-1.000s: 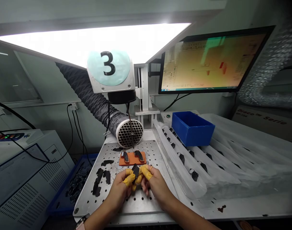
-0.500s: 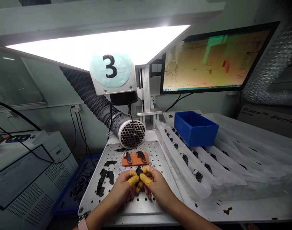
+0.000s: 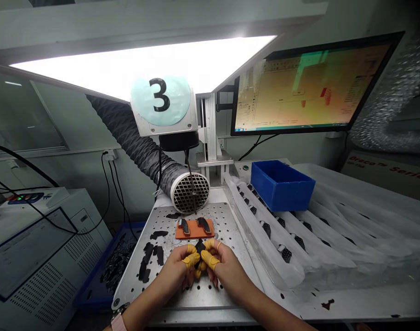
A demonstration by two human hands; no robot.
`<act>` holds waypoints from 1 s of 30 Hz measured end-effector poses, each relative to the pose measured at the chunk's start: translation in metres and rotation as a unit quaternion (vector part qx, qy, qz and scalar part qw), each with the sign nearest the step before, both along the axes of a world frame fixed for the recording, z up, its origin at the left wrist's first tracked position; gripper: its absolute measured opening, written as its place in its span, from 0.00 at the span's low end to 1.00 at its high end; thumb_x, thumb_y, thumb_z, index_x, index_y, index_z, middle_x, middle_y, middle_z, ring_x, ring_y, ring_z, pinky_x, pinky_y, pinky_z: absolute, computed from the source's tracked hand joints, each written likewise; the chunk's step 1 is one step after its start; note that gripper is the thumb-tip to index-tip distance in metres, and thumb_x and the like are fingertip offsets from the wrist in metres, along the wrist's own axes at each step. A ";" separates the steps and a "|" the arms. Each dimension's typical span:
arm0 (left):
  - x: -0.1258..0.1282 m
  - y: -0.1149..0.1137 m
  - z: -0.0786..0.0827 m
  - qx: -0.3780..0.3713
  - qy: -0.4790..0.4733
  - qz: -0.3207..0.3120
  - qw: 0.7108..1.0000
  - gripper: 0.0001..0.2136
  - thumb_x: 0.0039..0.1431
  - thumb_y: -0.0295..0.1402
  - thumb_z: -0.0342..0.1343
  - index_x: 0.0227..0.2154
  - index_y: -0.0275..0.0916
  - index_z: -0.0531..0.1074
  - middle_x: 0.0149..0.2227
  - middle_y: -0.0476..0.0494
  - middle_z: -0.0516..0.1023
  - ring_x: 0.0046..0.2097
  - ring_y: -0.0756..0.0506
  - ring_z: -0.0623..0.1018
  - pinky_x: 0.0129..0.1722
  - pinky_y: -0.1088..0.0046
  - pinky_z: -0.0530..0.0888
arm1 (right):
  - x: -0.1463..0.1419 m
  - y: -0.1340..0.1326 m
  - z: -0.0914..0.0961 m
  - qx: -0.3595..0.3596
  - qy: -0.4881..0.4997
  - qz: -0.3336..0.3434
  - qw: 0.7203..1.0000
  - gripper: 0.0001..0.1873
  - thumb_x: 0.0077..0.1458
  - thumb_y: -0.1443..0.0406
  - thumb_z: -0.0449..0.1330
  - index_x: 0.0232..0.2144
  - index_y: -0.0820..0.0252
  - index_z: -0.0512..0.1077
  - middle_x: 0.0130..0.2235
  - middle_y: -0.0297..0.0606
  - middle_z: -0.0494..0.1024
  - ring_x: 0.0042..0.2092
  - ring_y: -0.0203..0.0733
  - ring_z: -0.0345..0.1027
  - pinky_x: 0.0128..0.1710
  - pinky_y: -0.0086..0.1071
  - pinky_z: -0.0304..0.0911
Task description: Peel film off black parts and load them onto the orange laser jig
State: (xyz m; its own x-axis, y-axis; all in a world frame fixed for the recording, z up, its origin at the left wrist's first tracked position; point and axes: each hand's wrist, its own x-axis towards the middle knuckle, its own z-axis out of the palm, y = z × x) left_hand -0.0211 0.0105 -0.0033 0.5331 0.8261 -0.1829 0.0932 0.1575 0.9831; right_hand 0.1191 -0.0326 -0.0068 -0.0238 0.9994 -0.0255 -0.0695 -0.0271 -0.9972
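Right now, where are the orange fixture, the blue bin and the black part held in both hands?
orange fixture [image 3: 194,232]: head view, bare front edge.
blue bin [image 3: 282,195]: head view, front wall.
black part [image 3: 199,246]: head view, exposed upper end.

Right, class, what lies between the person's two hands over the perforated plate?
A black part, pinched by the left hand and right hand in yellow finger caps, just short of the orange jig. The head view shows it.
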 end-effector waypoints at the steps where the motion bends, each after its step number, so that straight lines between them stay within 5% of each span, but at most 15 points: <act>1: 0.000 0.000 0.001 -0.002 0.003 0.000 1.000 0.14 0.48 0.43 0.55 0.23 0.36 0.65 0.16 0.50 0.69 0.12 0.56 0.62 0.09 0.83 0.54 | 0.000 0.000 0.001 -0.001 0.000 -0.001 1.000 0.08 0.51 0.61 0.56 0.30 0.61 0.64 0.20 0.26 0.65 0.16 0.27 0.54 0.12 0.20 0.49; 23: -0.002 0.000 0.003 0.002 -0.006 -0.021 1.000 0.16 0.51 0.44 0.56 0.23 0.35 0.66 0.18 0.48 0.72 0.14 0.56 0.64 0.11 0.83 0.57 | -0.001 0.002 -0.003 0.006 -0.033 -0.011 0.999 0.06 0.51 0.63 0.53 0.30 0.60 0.64 0.19 0.26 0.66 0.15 0.27 0.54 0.12 0.21 0.49; 30: -0.005 0.001 0.001 0.037 0.001 0.066 0.997 0.17 0.52 0.47 0.51 0.25 0.36 0.66 0.17 0.49 0.71 0.15 0.52 0.66 0.12 0.79 0.61 | 0.000 -0.001 0.003 0.011 -0.008 -0.102 0.995 0.05 0.50 0.63 0.53 0.30 0.60 0.64 0.23 0.30 0.70 0.16 0.28 0.56 0.12 0.21 0.49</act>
